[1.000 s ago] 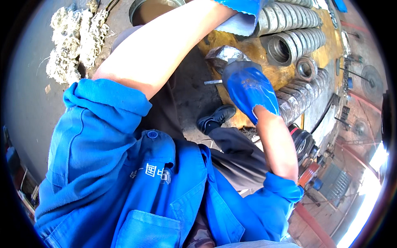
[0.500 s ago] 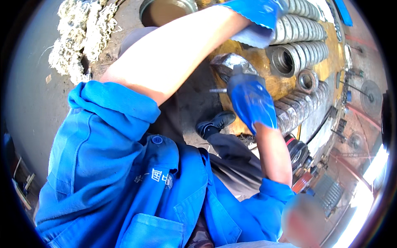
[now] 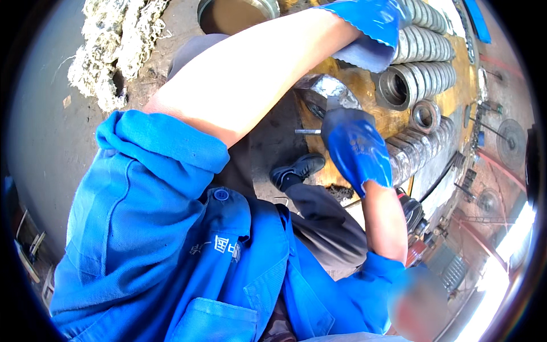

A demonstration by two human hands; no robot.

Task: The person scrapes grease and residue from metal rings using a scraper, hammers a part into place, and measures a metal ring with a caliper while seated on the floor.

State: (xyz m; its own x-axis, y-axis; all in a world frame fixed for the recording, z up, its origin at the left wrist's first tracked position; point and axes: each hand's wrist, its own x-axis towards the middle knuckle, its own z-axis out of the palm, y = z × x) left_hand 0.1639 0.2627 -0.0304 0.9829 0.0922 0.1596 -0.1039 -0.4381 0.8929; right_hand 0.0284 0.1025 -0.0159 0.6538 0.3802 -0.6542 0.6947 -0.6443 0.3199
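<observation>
White lettering (image 3: 225, 246) runs across the blue jacket (image 3: 148, 228); a faint print (image 3: 361, 146) marks the gloved right hand (image 3: 356, 151), just below the shiny metal piece (image 3: 329, 86) at the yellow board (image 3: 364, 82). A rod (image 3: 307, 131) juts leftward there. Both hands' fingers are hidden, their grip unclear. Above the piece is the gloved left hand (image 3: 373, 28), its forearm (image 3: 262, 68) blocking some view. Rightward lie ring rows (image 3: 428, 78); far left, whitish fibre (image 3: 114, 45).
</observation>
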